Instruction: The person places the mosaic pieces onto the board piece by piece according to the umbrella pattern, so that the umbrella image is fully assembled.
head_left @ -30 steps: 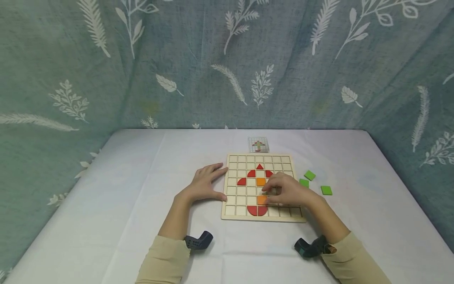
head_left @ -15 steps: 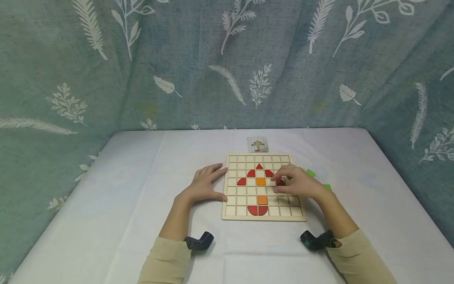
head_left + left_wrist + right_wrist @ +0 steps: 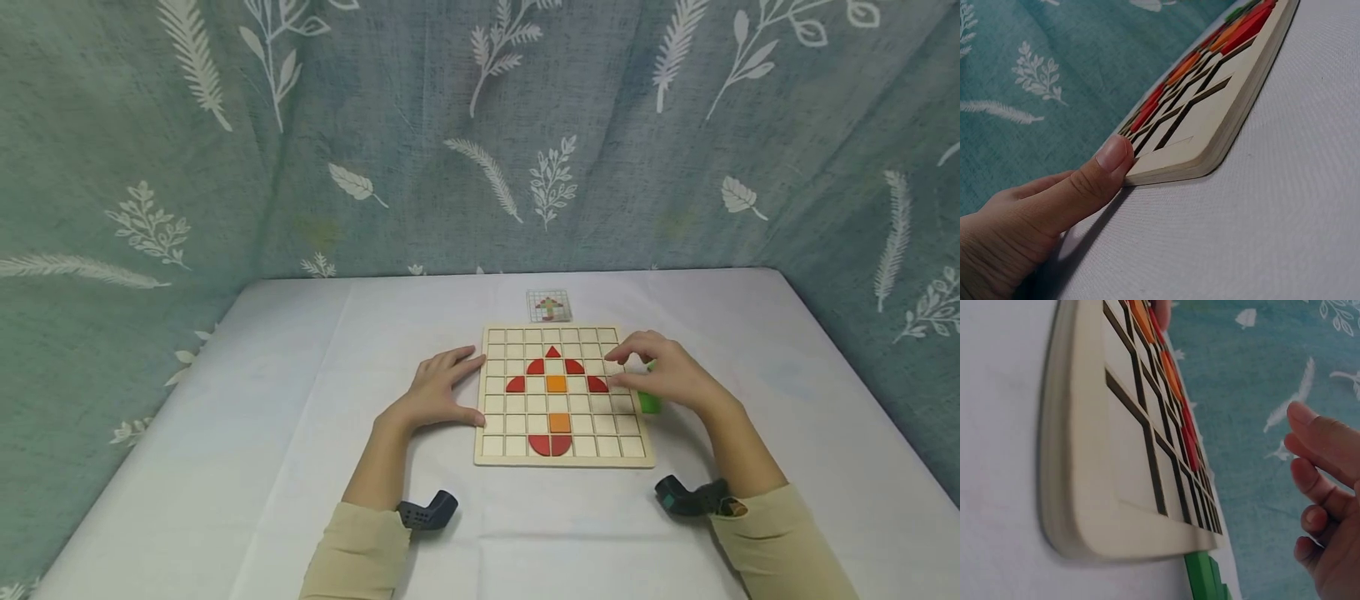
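A wooden grid board [image 3: 502, 459] lies on the white cloth. Its cells hold two orange square tiles [image 3: 559, 422], a red triangle [image 3: 552, 352] and several red quarter-round pieces [image 3: 597, 384]. My left hand [image 3: 431, 393] rests at the board's left edge; in the left wrist view its thumb [image 3: 1088, 184] touches the rim near a corner. Over the right edge, my right hand [image 3: 670, 373] hovers with thumb and index finger apart and nothing between them. Green square tiles [image 3: 649, 403] lie just beyond that edge, partly hidden under this hand.
A small pattern card [image 3: 549, 306] lies behind the board. White cloth [image 3: 300, 467] covers the table, and a leaf-printed curtain [image 3: 420, 100] hangs along the back and sides. Dark devices [image 3: 429, 510] are strapped to both wrists.
My right hand has moved right and slightly away from me, from the lower orange tile to the board's right edge, uncovering the right-hand red pieces. The left hand stays in place.
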Tool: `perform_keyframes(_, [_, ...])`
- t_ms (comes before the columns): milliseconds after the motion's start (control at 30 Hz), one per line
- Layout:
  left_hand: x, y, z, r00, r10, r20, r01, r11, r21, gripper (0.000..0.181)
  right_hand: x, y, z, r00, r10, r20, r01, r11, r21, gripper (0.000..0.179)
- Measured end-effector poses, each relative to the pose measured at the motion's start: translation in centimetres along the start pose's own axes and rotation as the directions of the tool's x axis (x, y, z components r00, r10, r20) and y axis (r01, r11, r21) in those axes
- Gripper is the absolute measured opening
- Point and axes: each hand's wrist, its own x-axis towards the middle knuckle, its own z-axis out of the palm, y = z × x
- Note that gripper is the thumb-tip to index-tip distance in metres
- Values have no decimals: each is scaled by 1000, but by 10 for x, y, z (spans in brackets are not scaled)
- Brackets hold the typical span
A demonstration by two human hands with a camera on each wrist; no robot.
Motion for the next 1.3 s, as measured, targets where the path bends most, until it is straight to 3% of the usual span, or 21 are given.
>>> perform_keyframes(267, [-1,0,0,1000,-9,4,9,1000,-9,103,-5,7,-10,995,79,-63,-80,997,-12,32])
perform_keyframes(500, [-1,0,0,1000,-3,-5,3,1000,-1,104,-8,15,-18,990,99,-105,-102,994,-26,34])
perform_keyframes(733, [-1,0,0,1000,-6,-4,6,1000,-5,103,-13,24,-26,971,194,-138,-200,979,-33,37])
perform_keyframes(1300, [-1,3,-1,999,-33,16,33,999,-11,104,-20,46,-24,934,331,-136,-336,942,-11,41])
